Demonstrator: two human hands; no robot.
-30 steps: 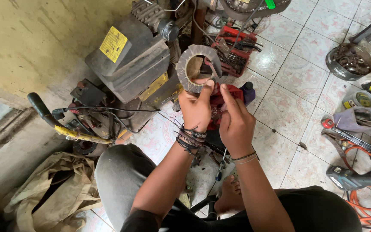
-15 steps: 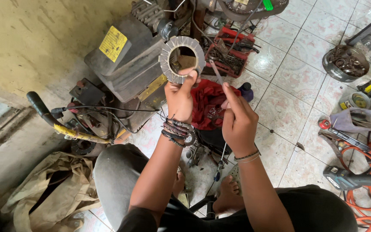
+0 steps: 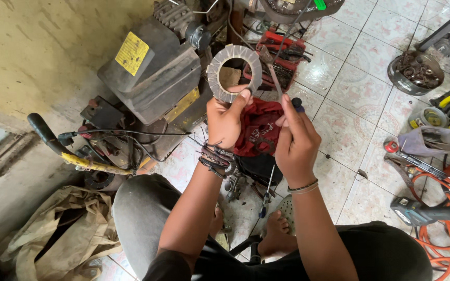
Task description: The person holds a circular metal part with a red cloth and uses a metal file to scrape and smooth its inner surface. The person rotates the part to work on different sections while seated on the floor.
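My left hand (image 3: 226, 120) grips the lower rim of a grey ring-shaped metal stator core (image 3: 234, 73) and holds it up, its open centre facing me. My right hand (image 3: 296, 141) is shut on a thin metal tool (image 3: 273, 75) whose tip points up beside the ring's right edge. A red cloth (image 3: 259, 127) lies below and between both hands. Dark bracelets circle my left wrist and a thin band my right.
A dark engine with a yellow label (image 3: 152, 73) sits at the left by the wall. A red tool tray (image 3: 282, 54) lies behind the ring. At the right lie an orange cable (image 3: 444, 208), a power tool (image 3: 428, 213) and a round metal part (image 3: 417, 70). A beige sack (image 3: 63, 229) is at the lower left.
My left hand has lifted the ring up and away from my body. My right hand has drawn apart from the left, and the red cloth now shows between them.
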